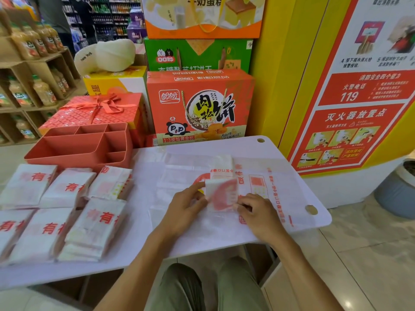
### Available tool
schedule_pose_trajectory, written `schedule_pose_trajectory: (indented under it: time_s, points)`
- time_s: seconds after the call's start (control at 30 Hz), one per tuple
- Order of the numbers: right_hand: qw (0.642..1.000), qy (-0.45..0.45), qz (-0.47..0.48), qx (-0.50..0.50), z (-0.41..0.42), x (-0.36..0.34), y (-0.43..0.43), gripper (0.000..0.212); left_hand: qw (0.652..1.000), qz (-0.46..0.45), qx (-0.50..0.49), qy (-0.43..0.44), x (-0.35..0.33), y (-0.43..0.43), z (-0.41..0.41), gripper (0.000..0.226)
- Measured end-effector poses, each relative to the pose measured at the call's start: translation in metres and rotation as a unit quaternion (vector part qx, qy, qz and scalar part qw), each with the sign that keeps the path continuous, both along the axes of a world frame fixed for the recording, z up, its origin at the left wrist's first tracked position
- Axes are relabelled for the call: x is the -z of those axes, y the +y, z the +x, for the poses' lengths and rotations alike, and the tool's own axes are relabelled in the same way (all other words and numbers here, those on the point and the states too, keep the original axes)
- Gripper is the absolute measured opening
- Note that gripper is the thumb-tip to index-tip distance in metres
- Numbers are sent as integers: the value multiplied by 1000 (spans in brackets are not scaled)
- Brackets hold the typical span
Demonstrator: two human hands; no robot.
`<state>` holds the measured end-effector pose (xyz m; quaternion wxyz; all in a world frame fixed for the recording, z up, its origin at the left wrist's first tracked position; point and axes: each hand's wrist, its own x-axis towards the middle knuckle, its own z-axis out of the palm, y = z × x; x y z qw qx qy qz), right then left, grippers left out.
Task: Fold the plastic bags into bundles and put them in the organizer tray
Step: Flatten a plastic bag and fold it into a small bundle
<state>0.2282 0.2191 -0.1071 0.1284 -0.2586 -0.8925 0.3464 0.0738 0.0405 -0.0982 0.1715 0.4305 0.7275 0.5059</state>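
Pinching the partly folded white-and-red plastic bag (222, 194) by its side edges on the white table (247, 142), left hand (186, 207) and right hand (258, 212) flank it, with the red compartmented plastic organizer tray (67, 158) beyond-left, nearer the left hand.

Left hand (184, 207), fingers (195, 190) pinching folded bag (221, 194); right hand (258, 213), gripping its opposite edge; forearms (298, 261) converging

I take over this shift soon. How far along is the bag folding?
Done: no bundle shows in the organizer tray yet. In hand: the left hand and right hand pinch one partly folded bag on the table. Left: finishing that fold, placing it in the tray, then the stacks of bags lying beside it.
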Motion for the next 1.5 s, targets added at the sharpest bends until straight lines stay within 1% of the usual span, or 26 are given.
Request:
schedule_pose_trajectory:
  time_s: [0.07, 0.13, 0.23, 0.3, 0.37, 0.47, 0.53, 0.6, 0.67, 0.7, 0.77, 0.8, 0.83, 0.9, 0.97, 1.07, 1.17, 1.27, 1.37, 1.43, 1.5]
  points:
    - [1000, -5, 14, 2, 0, 0, 0, 15, 998, -17, -2, 64, 0, 2, -1, 56]
    - [1000, -4, 26, 3, -1, -1, -1, 16, 995, -30, -13, 95, 4, 4, -4, 69]
    - [1000, -4, 25, -3, 0, -2, -2, 18, 995, -50, -34, 77, 6, 5, -5, 65]
    - [999, -6, 35, -6, -1, 0, -1, 18, 994, -66, -30, 84, 7, 7, -6, 68]
    - [998, -12, 55, -5, -2, 2, -1, 20, 990, -74, -27, 114, 8, 8, -6, 66]
    - [995, -16, 93, -2, -3, 3, -2, 21, 975, -112, -71, 176, 11, 11, -6, 60]
    - [993, -15, 115, 1, -4, 4, -3, 22, 963, -139, -93, 210, 15, 13, -7, 62]
    - [993, -8, 121, 13, -5, 3, -5, 21, 955, -138, -91, 248, 20, 14, -8, 66]
    - [993, 12, 117, 29, -5, 3, -6, 22, 950, -146, -78, 266, 23, 14, -9, 68]
    - [993, 11, 116, 32, -5, 3, -7, 30, 943, -162, -65, 284, 24, 14, -9, 66]
    - [992, -24, 126, 12, -4, 4, -6, 60, 926, -198, -40, 320, 26, 15, -7, 59]
    - [989, -50, 137, -4, -4, 3, -6, 69, 923, -209, -32, 322, 27, 15, -8, 56]
    - [985, -76, 151, -21, -5, 3, -6, 71, 924, -215, -28, 315, 26, 15, -8, 55]
    - [979, -108, 167, -40, -6, 2, -6, 70, 928, -216, -24, 304, 24, 15, -8, 60]
    - [979, -112, 165, -46, -6, 1, -6, 65, 929, -207, -22, 307, 23, 13, -8, 64]
    - [980, -98, 168, -47, -5, 3, -3, 52, 937, -184, -19, 296, 23, 12, -9, 63]
    - [980, -85, 175, -38, -5, 5, -2, 49, 944, -178, -13, 279, 21, 11, -11, 67]
    - [987, -63, 144, -29, -5, 4, -2, 51, 948, -181, -7, 263, 20, 9, -11, 59]
    - [994, -44, 99, -20, -2, 2, -2, 58, 950, -183, 0, 253, 18, 8, -10, 58]
    - [997, -35, 67, -13, 0, 1, -2, 65, 954, -172, -6, 244, 18, 8, -10, 53]
    - [999, -13, 32, -5, 1, 3, -3, 66, 962, -149, -16, 230, 18, 8, -10, 50]
